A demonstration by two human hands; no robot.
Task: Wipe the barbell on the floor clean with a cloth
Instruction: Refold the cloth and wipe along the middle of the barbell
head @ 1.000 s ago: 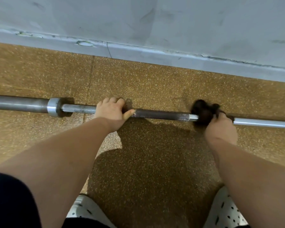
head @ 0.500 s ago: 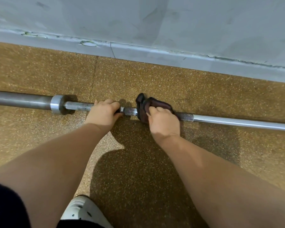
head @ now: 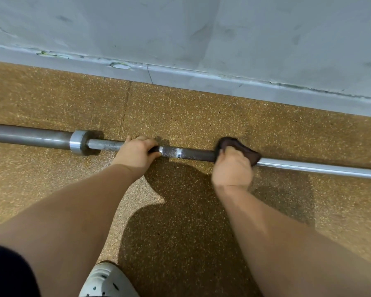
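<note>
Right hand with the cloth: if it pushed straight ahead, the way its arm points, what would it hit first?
The right hand grips the cloth round the barbell shaft. Beyond that, only speckled floor shows, so the grey wall skirting would probably come first, though depth is unclear.

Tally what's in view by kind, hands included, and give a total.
barbell: 1
cloth: 1
hands: 2 (left hand, right hand)
shoe: 1
Total: 5
</note>
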